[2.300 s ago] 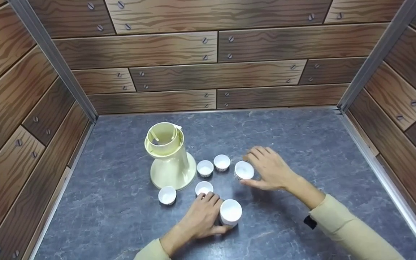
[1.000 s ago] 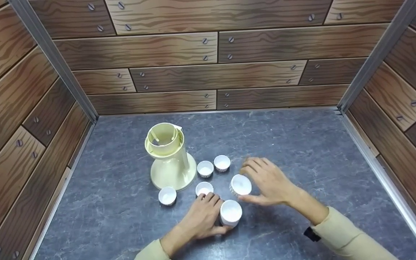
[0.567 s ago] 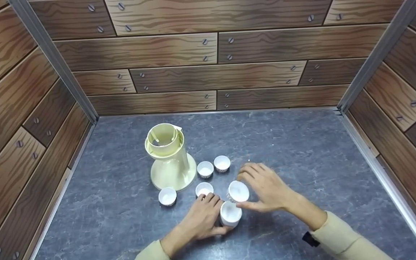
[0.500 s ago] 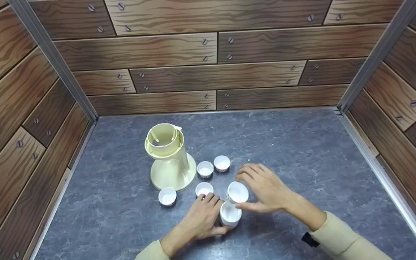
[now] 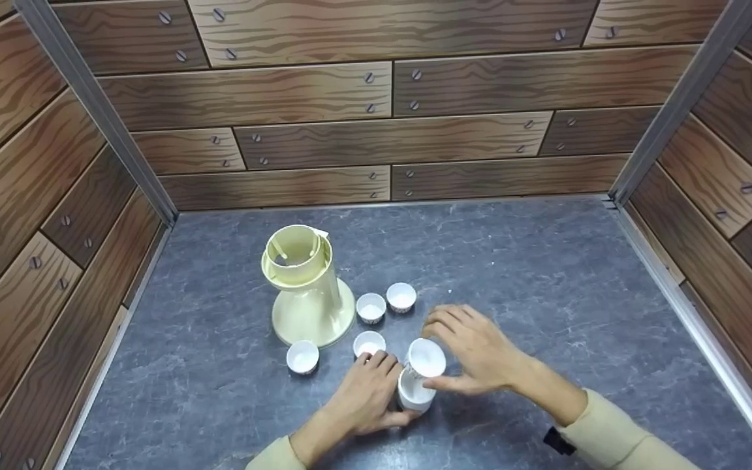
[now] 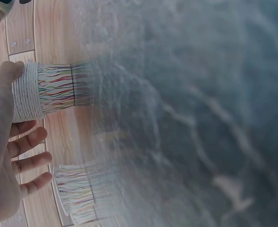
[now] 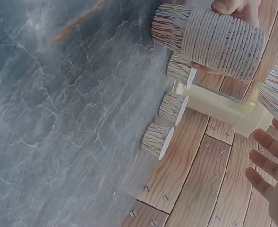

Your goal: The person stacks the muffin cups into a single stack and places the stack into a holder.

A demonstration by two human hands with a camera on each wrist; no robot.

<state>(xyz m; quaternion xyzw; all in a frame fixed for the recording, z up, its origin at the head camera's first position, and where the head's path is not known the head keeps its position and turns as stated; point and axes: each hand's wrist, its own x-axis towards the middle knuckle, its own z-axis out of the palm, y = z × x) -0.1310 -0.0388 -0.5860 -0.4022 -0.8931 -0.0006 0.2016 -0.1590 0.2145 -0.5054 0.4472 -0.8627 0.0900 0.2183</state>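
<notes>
My left hand (image 5: 363, 395) grips a tall stack of nested paper cups (image 5: 413, 399), which stands upright on the tabletop. The ridged rims and multicoloured streaky sides of that stack (image 7: 217, 40) show in the right wrist view. In my right hand (image 5: 477, 356) a single white-lined paper cup (image 5: 426, 357) is pinched between thumb and fingers. It hangs tilted just above the stack's mouth and hides part of it from the head view. The right wrist view shows the lifted cup (image 7: 277, 92) apart from the stack. Close to my left fingertips sits another paper cup (image 5: 369, 342).
Several more single cups stand upright: one paper cup (image 5: 302, 357) at the left, a second cup (image 5: 371, 307) and a third cup (image 5: 401, 297) farther back. A cream cup-dispenser-like stand (image 5: 314, 316) with an open round top rises behind them. Wood-patterned walls (image 5: 389, 143) enclose the dark tabletop (image 5: 532, 261).
My right hand has carried its cup toward me and slightly left, from the tabletop beside the other cups to above the stack. The left hand has stayed on the stack.
</notes>
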